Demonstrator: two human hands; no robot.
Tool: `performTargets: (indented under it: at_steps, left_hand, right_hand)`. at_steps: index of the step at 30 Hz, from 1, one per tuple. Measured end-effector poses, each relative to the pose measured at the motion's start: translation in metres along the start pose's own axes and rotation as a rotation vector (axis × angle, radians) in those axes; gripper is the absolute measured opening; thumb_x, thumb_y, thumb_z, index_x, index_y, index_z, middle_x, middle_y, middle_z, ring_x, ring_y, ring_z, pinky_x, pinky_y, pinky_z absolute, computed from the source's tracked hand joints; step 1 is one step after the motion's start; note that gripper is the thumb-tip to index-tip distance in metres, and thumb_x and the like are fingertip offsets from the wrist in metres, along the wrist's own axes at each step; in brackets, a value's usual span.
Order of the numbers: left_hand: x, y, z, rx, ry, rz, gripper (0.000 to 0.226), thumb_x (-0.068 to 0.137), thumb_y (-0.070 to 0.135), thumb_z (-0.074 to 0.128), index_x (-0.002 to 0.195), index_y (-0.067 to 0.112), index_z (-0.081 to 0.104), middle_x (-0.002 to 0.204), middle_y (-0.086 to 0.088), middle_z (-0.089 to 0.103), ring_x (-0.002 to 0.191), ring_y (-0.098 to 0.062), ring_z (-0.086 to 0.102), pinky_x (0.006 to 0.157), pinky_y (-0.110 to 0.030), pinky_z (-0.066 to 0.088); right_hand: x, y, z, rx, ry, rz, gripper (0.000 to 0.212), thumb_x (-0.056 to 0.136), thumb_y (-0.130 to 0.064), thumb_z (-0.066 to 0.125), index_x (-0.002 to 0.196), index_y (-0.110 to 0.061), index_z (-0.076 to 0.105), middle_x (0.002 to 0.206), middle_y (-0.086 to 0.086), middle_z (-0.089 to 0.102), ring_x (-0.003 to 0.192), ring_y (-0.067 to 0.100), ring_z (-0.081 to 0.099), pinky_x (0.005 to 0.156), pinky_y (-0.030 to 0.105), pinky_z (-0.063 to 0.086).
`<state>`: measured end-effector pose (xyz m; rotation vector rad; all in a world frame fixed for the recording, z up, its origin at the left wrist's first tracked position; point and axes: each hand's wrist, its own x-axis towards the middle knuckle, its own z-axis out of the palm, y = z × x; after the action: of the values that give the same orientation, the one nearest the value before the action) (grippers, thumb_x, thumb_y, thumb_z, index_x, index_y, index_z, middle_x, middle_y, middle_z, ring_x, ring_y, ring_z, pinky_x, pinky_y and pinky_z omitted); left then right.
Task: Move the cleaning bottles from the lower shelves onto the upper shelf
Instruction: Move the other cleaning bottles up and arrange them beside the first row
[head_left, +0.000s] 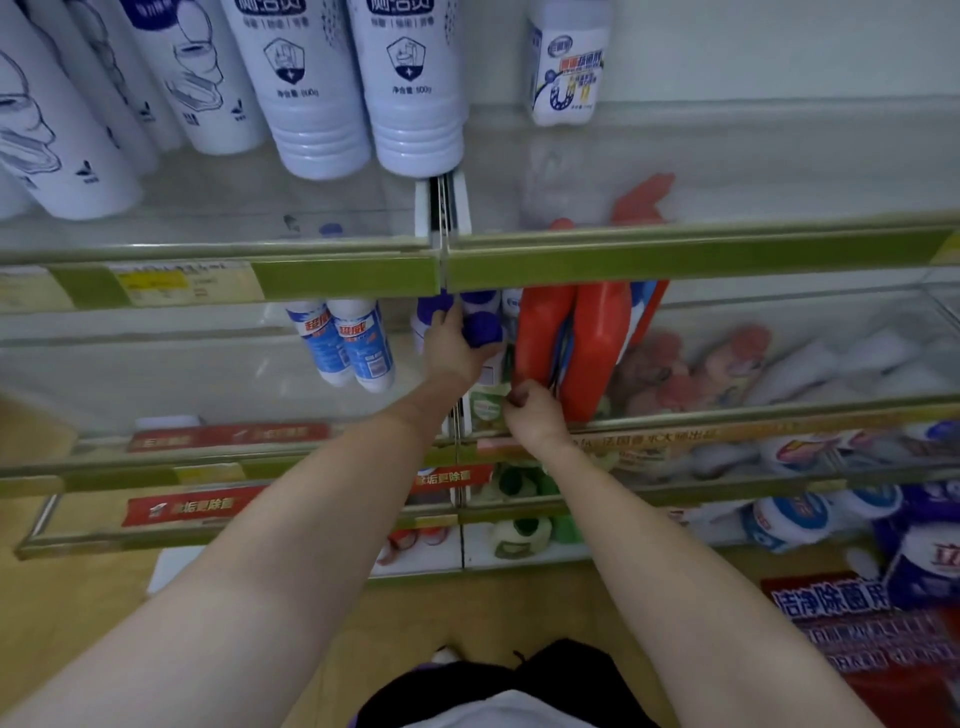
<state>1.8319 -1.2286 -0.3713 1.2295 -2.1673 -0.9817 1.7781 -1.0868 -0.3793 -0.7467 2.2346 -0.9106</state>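
Seen from above, looking down a run of shop shelves with green front rails. On the upper shelf (311, 244): a row of tall white bottles (311, 88) with blue printing, standing close together on the left half, and one smaller white bottle (569, 67) standing apart to the right, near the back wall.

On the shelf below (727, 410), tucked partly under the upper rail: a blue-capped bottle (480, 325), with the left hand (454, 348) curled round its top, thumb and fingers gripping the cap. Just beside it to the right, two red jugs (571, 348) standing side by side and touching. Right hand (535, 415) at the foot of the nearer red jug, fingers bent inward against its lower edge; cannot tell whether gripping the jug or only touching it. Left of the hands, a pair of white bottles with blue labels (353, 343), close together and well apart from the jugs. Right of the jugs, blurred pinkish packs (691, 364) behind the clear shelf front.

Lower still: more shelves with red strips of printing (228, 434), green-and-white bottles (524, 519) and blue-lidded white tubs (795, 514). Tan floor (93, 597) at the bottom.
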Motion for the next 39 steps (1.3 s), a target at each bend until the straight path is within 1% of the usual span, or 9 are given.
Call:
performTargets:
  at_steps: [5, 7, 11, 14, 18, 23, 29, 34, 39]
  left_hand:
    - [-0.016, -0.003, -0.004, -0.407, -0.129, -0.112, 0.048, 0.078, -0.005, 0.079, 0.110, 0.008, 0.045, 0.106, -0.003, 0.056, 0.106, -0.023, 0.055, 0.086, -0.028, 0.049]
    - [-0.024, 0.001, -0.009, -0.525, -0.133, -0.145, 0.047, 0.079, -0.013, 0.074, 0.110, 0.008, 0.046, 0.099, 0.001, 0.056, 0.100, -0.022, 0.056, 0.079, -0.023, 0.051]
    - [-0.045, 0.004, -0.016, -0.626, -0.104, -0.242, 0.048, 0.081, -0.005, 0.077, 0.122, 0.006, 0.055, 0.106, -0.004, 0.059, 0.096, -0.018, 0.058, 0.077, -0.024, 0.050]
    - [-0.062, 0.003, -0.019, -0.625, -0.120, -0.308, 0.045, 0.082, 0.007, 0.080, 0.121, 0.017, 0.058, 0.106, 0.002, 0.061, 0.093, -0.012, 0.059, 0.069, -0.020, 0.045]
    - [-0.087, 0.006, -0.026, -0.745, -0.133, -0.406, 0.046, 0.083, 0.008, 0.078, 0.123, 0.019, 0.059, 0.106, 0.001, 0.067, 0.095, -0.018, 0.062, 0.069, -0.027, 0.045]
    - [-0.122, 0.013, -0.025, -0.852, -0.097, -0.486, 0.039, 0.083, 0.015, 0.076, 0.120, 0.019, 0.062, 0.106, -0.008, 0.071, 0.097, -0.028, 0.066, 0.080, -0.040, 0.054]
    - [-0.167, 0.017, 0.001, -0.978, -0.040, -0.707, 0.036, 0.085, 0.033, 0.075, 0.110, 0.012, 0.061, 0.088, -0.005, 0.068, 0.069, -0.021, 0.063, 0.068, -0.031, 0.050]
    - [-0.189, 0.025, 0.022, -1.210, -0.026, -0.772, 0.031, 0.092, 0.038, 0.068, 0.099, 0.008, 0.068, 0.082, -0.009, 0.071, 0.071, -0.026, 0.068, 0.071, -0.037, 0.056]
    - [-0.195, 0.027, 0.043, -1.169, 0.014, -0.854, 0.059, 0.085, 0.069, 0.061, 0.087, 0.010, 0.066, 0.082, -0.010, 0.070, 0.072, -0.026, 0.067, 0.078, -0.039, 0.056]
  right_hand:
    - [-0.008, 0.002, 0.000, -0.021, -0.003, -0.014, 0.017, 0.100, -0.011, 0.052, 0.116, -0.008, 0.057, 0.111, 0.006, 0.062, 0.079, 0.009, 0.058, 0.055, 0.010, 0.041]
    - [-0.012, 0.006, -0.001, -0.030, -0.008, -0.027, 0.014, 0.100, -0.011, 0.052, 0.112, -0.008, 0.057, 0.105, 0.005, 0.060, 0.087, 0.017, 0.064, 0.058, 0.015, 0.042]
    - [-0.020, 0.016, -0.007, -0.039, -0.054, -0.050, 0.011, 0.099, -0.012, 0.054, 0.110, -0.012, 0.057, 0.101, -0.001, 0.060, 0.080, 0.009, 0.059, 0.063, 0.016, 0.042]
    - [-0.025, 0.025, -0.019, -0.034, -0.063, -0.065, 0.013, 0.096, -0.016, 0.058, 0.109, -0.016, 0.060, 0.105, 0.000, 0.063, 0.100, 0.021, 0.062, 0.078, 0.026, 0.044]
    - [-0.028, 0.036, -0.032, -0.045, -0.087, -0.071, 0.017, 0.100, -0.016, 0.053, 0.116, -0.015, 0.061, 0.115, 0.004, 0.065, 0.107, 0.027, 0.062, 0.081, 0.028, 0.042]
    - [-0.033, 0.058, -0.037, -0.061, -0.128, -0.070, 0.010, 0.103, -0.019, 0.049, 0.108, -0.018, 0.058, 0.113, 0.006, 0.065, 0.094, 0.021, 0.059, 0.079, 0.032, 0.043]
    - [-0.042, 0.080, -0.045, -0.095, -0.191, -0.137, 0.026, 0.102, -0.018, 0.046, 0.124, -0.015, 0.059, 0.125, 0.009, 0.063, 0.106, 0.026, 0.057, 0.085, 0.029, 0.041]
    - [-0.052, 0.096, -0.052, -0.114, -0.249, -0.163, 0.018, 0.100, -0.022, 0.052, 0.116, -0.022, 0.059, 0.116, 0.002, 0.064, 0.102, 0.021, 0.061, 0.090, 0.035, 0.050]
    - [-0.054, 0.103, -0.065, -0.114, -0.289, -0.163, 0.009, 0.099, -0.022, 0.052, 0.106, -0.024, 0.057, 0.104, 0.002, 0.066, 0.092, 0.021, 0.064, 0.083, 0.038, 0.055]
